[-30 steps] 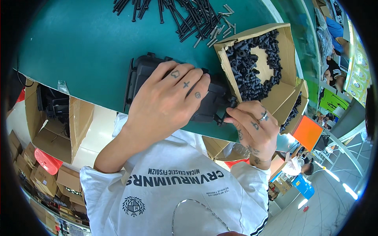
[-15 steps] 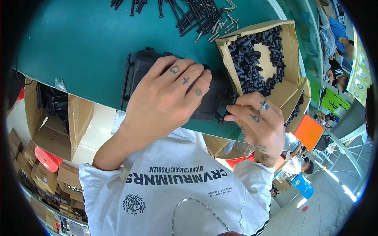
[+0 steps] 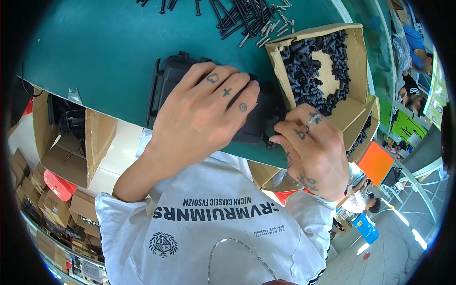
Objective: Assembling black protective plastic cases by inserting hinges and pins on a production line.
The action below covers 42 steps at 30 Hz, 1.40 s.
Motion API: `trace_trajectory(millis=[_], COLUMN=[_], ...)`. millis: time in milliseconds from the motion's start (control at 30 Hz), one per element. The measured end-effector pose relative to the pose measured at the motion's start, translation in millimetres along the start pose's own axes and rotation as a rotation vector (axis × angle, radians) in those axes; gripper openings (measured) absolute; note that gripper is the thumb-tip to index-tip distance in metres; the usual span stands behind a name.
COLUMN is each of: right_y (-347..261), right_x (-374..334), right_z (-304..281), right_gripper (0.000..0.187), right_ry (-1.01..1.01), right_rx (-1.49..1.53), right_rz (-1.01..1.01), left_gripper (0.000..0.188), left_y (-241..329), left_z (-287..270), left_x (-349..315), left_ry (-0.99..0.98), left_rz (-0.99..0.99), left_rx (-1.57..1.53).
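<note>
A black plastic case (image 3: 175,70) lies near the front edge of the green table, largely covered by my hands. My left hand (image 3: 204,109) rests across its top, the fingers curled over the far side and gripping it. At the case's right end, my right hand (image 3: 317,149) is closed with thumb and forefinger pinched at a small black piece (image 3: 270,141) by the near corner. The fingers hide most of that piece, so I cannot tell its exact kind. A black handle-like bar (image 3: 154,92) runs along the case's left end.
Beyond the right hand stands a cardboard box (image 3: 354,61) of short black tubular parts, with a second box (image 3: 361,137) beside it. Black pins (image 3: 240,19) and metal springs (image 3: 280,26) lie at the far side. An open carton (image 3: 99,142) stands below the table's left edge.
The view has shifted slightly, so the box and pins appear farther right. My right hand has turned a little at the case's corner; the left keeps its hold.
</note>
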State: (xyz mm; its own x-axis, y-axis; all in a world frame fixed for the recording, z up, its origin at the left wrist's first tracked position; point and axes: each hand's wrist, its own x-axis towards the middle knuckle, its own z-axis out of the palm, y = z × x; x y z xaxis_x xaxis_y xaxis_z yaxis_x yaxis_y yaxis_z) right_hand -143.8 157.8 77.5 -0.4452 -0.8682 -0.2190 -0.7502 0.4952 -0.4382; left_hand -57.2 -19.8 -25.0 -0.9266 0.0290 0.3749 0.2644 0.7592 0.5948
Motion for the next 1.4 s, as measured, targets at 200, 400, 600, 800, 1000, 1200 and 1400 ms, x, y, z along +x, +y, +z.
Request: trace_trajectory(millis=[200,400,600,800,1000,1200,1400], right_y=[9,10,16,21,24,32,25], right_x=[1,-6,-11,-13,-18,-20,-18], right_z=[-1,7,11,13,16,20,13], right_gripper=[0.023,0.027,0.027,0.025,0.024,0.022,0.022], right_ry=[-0.032,0.1,0.168,0.182,0.209,0.228,0.202], right_rx=[0.096,0.134,0.163,0.174,0.125,0.193,0.158], right_rz=[0.033,0.076,0.026,-0.016,-0.04,-0.052,-0.058], left_gripper=[0.035,0.029,0.033,0.032,0.03,0.032,0.034], left_y=[-1,5,4,3,2,0,0], left_z=[-4,-5,-6,-4,-5,-6,-6], left_x=[-4,-8,-9,-10,-11,-10,-9], left_ry=[-0.003,-0.123,-0.178,-0.155,-0.18,-0.186,-0.254], left_rz=[0.172,0.338,0.369,0.4,0.407,0.421,0.428], left_rx=[-0.059,-0.078,-0.05,-0.016,-0.025,-0.035,0.026])
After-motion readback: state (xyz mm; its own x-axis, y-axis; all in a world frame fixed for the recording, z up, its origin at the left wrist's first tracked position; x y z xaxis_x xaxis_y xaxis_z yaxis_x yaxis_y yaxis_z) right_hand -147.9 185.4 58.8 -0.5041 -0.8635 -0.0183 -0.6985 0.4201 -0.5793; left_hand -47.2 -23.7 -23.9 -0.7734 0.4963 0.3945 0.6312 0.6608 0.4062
